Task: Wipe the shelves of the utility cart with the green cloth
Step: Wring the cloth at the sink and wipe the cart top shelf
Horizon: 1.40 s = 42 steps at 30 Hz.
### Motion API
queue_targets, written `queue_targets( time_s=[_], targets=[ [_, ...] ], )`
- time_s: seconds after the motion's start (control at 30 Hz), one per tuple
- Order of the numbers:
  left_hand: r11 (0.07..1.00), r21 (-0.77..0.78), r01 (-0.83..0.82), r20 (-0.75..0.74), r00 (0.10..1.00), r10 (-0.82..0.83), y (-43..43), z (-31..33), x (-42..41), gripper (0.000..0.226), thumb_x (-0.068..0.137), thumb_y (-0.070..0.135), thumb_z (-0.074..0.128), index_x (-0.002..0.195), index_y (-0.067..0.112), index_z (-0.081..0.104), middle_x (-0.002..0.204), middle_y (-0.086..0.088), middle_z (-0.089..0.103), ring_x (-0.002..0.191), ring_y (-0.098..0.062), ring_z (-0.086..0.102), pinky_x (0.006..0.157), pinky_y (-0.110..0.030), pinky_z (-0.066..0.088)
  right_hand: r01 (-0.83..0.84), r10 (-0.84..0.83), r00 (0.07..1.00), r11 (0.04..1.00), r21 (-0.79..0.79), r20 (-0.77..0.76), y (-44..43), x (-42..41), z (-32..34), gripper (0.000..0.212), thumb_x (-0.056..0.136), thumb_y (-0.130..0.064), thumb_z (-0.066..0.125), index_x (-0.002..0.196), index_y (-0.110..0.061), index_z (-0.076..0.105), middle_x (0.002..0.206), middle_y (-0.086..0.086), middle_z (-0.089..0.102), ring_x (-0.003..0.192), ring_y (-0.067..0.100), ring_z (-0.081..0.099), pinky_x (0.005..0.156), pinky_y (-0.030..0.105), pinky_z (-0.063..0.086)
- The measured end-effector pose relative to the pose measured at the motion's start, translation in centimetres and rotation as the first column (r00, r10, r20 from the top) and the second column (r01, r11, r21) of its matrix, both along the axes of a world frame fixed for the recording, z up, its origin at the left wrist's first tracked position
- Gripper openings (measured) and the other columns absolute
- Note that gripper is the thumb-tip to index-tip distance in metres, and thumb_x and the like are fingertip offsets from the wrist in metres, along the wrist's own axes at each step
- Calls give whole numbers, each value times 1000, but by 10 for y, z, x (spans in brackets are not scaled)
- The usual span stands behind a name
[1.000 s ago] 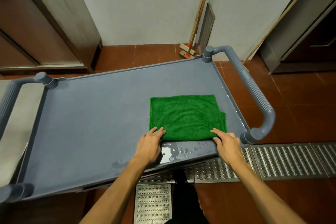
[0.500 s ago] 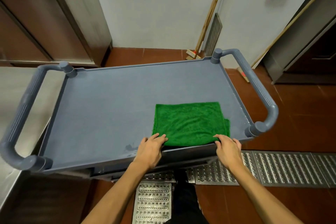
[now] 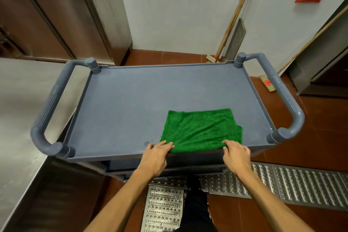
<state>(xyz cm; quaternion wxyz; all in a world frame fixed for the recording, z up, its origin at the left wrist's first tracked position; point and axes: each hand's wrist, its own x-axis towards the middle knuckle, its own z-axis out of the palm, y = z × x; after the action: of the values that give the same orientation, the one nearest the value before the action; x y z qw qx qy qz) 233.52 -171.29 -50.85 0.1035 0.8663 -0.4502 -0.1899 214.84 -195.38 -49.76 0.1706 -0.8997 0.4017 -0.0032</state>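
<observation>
A grey-blue utility cart [image 3: 131,100] stands in front of me, its top shelf seen from above, with a looped handle at each end. A folded green cloth [image 3: 201,130] lies flat on the shelf's near right part, its near edge at the front rim. My left hand [image 3: 156,154] presses on the cloth's near left corner. My right hand [image 3: 236,153] holds down the near right corner. Both hands hang over the front rim with fingers on the cloth. The lower shelves are mostly hidden under the top one.
A steel counter [image 3: 20,118] runs along the left, close to the cart's left handle [image 3: 50,107]. Broom handles [image 3: 233,19] lean in the corner behind. Metal drain grates [image 3: 282,182] cross the red tile floor beneath me. A steel cabinet [image 3: 323,66] stands at the right.
Both hands have pulled the cloth toward me, from the middle right of the shelf to its front rim, covering the wet patch seen earlier. The view has swung so the cart looks squarer.
</observation>
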Motion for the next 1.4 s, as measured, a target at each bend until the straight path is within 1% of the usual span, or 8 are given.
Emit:
queue_targets(
  time_s=[0.3, 0.67, 0.93, 1.13, 1.2, 1.27, 1.33, 1.4],
  targets=[
    [997, -15, -70, -7, 998, 70, 35, 1, 12, 52, 98, 11, 47, 145, 33, 46, 154, 14, 43, 149, -8, 28, 119, -46, 26, -84, 83, 996, 996, 11, 15, 31, 15, -1, 31, 97, -19, 46, 126, -24, 57, 129, -6, 61, 126, 13, 49, 106, 39, 27],
    [975, -12, -220, -6, 975, 220, 100, 5, 38, 41, 104, 18, 42, 140, 37, 50, 150, 17, 49, 147, -4, 32, 115, -43, 29, -267, 267, 964, 963, 44, -1, 80, 49, 3, 38, 100, -24, 40, 136, -24, 51, 149, -6, 46, 136, 14, 39, 111, 37, 23],
    [955, 9, -297, 22, 955, 297, 147, 12, 54, 46, 100, 13, 47, 138, 37, 53, 149, 18, 50, 144, -5, 37, 112, -38, 33, -397, 402, 915, 912, 99, -28, 114, 79, 5, 41, 101, -28, 37, 141, -23, 46, 155, -3, 37, 141, 20, 32, 114, 41, 20],
    [945, 5, -328, 36, 944, 328, 179, 19, 56, 64, 83, 2, 56, 139, 32, 53, 151, 13, 48, 140, -11, 45, 110, -42, 39, -467, 478, 877, 873, 140, -49, 133, 96, 8, 45, 101, -33, 39, 145, -22, 41, 158, -3, 31, 143, 21, 27, 115, 42, 19],
    [936, -7, -353, 38, 935, 353, 186, 22, 54, 60, 84, 5, 52, 139, 30, 54, 152, 13, 47, 140, -11, 45, 109, -42, 39, -493, 505, 861, 857, 152, -55, 138, 101, 9, 47, 100, -33, 40, 146, -21, 39, 159, -2, 30, 144, 22, 25, 116, 43, 19],
    [926, -18, -378, 48, 924, 379, 193, 27, 52, 58, 83, 16, 40, 138, 29, 55, 151, 13, 48, 138, -13, 48, 108, -43, 41, -520, 534, 843, 840, 156, -63, 144, 106, 9, 49, 99, -31, 42, 147, -21, 37, 159, -1, 28, 144, 22, 24, 116, 44, 20],
    [915, -36, -403, 47, 913, 404, 201, 30, 50, 65, 78, 23, 29, 137, 27, 56, 149, 10, 52, 138, -15, 49, 108, -45, 42, -548, 566, 821, 818, 175, -74, 148, 111, 9, 52, 98, -30, 44, 148, -21, 34, 160, -1, 25, 145, 23, 22, 116, 44, 20],
    [907, -11, -420, 52, 906, 420, 210, 34, 47, 70, 76, 24, 27, 140, 25, 54, 147, 8, 53, 140, -16, 46, 110, -46, 40, -566, 593, 801, 794, 220, -79, 153, 117, 9, 56, 98, -30, 47, 150, -21, 31, 162, -1, 21, 146, 24, 19, 116, 46, 22]
  ],
)
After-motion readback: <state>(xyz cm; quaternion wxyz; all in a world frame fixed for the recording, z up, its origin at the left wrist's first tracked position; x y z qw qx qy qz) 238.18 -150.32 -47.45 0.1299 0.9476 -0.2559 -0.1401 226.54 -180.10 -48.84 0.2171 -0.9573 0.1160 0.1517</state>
